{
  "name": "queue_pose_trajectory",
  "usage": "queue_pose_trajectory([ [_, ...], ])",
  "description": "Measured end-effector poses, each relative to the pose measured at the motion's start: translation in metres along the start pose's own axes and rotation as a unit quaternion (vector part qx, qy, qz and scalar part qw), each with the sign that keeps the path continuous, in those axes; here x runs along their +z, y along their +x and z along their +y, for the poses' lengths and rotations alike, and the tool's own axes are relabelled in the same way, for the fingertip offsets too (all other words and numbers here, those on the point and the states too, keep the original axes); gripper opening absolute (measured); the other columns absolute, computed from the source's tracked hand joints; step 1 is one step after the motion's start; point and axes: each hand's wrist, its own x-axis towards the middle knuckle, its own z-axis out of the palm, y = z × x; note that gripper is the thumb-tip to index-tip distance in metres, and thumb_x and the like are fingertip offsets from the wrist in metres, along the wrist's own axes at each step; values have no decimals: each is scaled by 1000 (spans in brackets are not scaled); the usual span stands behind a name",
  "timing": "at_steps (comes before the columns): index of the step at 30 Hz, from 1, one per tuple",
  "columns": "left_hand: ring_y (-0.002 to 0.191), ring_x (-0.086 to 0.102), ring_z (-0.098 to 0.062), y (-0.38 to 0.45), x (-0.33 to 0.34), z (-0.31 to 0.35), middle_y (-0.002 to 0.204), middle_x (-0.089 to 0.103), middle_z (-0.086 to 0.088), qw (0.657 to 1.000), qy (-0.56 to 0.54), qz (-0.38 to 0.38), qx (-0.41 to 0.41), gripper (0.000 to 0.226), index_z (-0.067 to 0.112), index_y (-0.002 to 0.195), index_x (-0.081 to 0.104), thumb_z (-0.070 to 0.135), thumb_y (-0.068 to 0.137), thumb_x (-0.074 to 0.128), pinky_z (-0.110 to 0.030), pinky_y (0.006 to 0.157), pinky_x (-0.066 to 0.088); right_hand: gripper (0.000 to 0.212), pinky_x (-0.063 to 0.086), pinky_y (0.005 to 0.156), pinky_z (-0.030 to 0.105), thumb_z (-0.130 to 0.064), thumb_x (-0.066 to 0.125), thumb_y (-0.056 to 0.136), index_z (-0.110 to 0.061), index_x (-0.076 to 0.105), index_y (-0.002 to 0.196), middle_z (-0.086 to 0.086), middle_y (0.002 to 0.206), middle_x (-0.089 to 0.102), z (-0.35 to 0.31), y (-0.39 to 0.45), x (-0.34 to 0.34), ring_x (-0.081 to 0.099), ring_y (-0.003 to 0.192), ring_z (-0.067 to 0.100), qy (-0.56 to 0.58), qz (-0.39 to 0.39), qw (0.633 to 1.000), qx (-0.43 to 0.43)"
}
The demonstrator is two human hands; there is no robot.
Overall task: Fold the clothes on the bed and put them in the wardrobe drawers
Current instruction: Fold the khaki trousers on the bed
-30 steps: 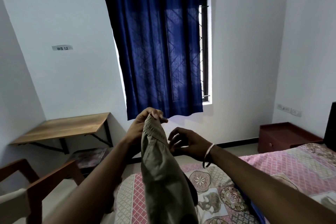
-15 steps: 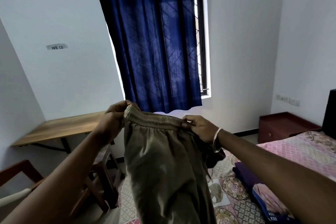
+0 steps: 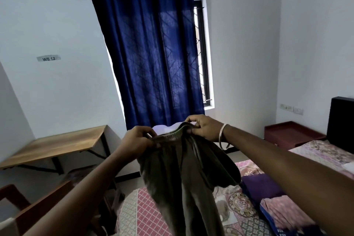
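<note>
Trousers hang at frame centre over the bed, both hands pinching the waistband: left hand, right hand. Level the waistband and align the legs before folding.

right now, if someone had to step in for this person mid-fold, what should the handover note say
Left hand: grips the waistband of the olive trousers at its left end.
Right hand: pinches the same waistband at its right end.
Trousers: held up in the air over the bed, legs hanging down, not yet folded.
Other clothes: a purple garment and a pink garment lie on the bed to the right.
Done: nothing visibly put away; the wardrobe is not in view.
Left: fold the trousers, deal with the rest, carry everything to the drawers.
</note>
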Motion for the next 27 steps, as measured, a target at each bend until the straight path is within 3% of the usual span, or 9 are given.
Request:
queue_pose_trajectory([
  [2,73,69,-24,2,2,7,75,74,-8,995,-91,-17,-41,7,16,74,76,11,73,81,-34,66,53,19,43,71,25,-21,61,94,-19,62,114,-11,75,65,11,-3,3,60,70,5,-123,43,991,31],
  [4,69,68,-24,2,12,16,75,74,-12,988,-139,-12,-60,3,10,75,78,10,74,81,-34,65,53,25,48,82,28,-18,61,93,-20,60,117,2,97,69,14,-11,18,64,87,18,-127,76,989,25],
  [7,50,61,-20,1,37,24,64,69,-15,981,-174,5,-91,7,3,78,77,9,80,76,-29,48,48,24,46,77,14,-12,71,86,-15,64,108,-3,106,67,2,-22,43,63,91,11,-49,94,989,-105],
  [10,64,70,-22,2,57,26,76,74,-14,964,-232,-1,-129,7,3,89,75,7,85,71,-31,58,54,35,40,70,8,-24,77,72,-23,60,103,-8,102,66,-18,-26,51,58,85,0,-44,64,985,-154],
  [14,57,65,-23,-4,64,36,69,70,-15,865,-445,-48,-228,23,-2,94,63,12,91,45,-27,50,47,40,38,69,11,-24,65,65,-22,59,105,-6,100,65,-23,-19,42,55,77,-2,-113,21,988,-108],
  [16,50,62,-24,-5,62,34,60,66,-14,845,-477,-53,-235,28,-3,87,59,16,88,39,-29,54,44,37,46,71,20,-17,68,69,-20,62,105,-4,100,67,-27,-16,36,58,83,8,-156,-10,984,-86],
  [19,55,56,-26,-8,61,34,55,61,-12,849,-474,-46,-228,22,-1,75,53,16,77,38,-31,58,43,37,55,68,36,-16,69,71,-24,56,104,2,90,65,-44,-16,33,60,79,20,-259,-57,963,-41],
  [23,57,59,-27,-8,58,29,72,64,-18,852,-480,-45,-206,24,0,75,53,11,61,38,-32,59,49,25,51,66,34,-27,70,75,-20,60,97,1,86,62,-65,-10,27,59,79,21,-337,-106,936,13],
  [27,43,53,-17,-18,57,34,53,54,-7,879,-431,-95,-180,13,2,66,50,5,70,38,-24,46,46,23,44,62,30,-39,65,84,-17,70,90,6,85,68,-71,-3,33,59,74,22,-323,-116,938,56],
])
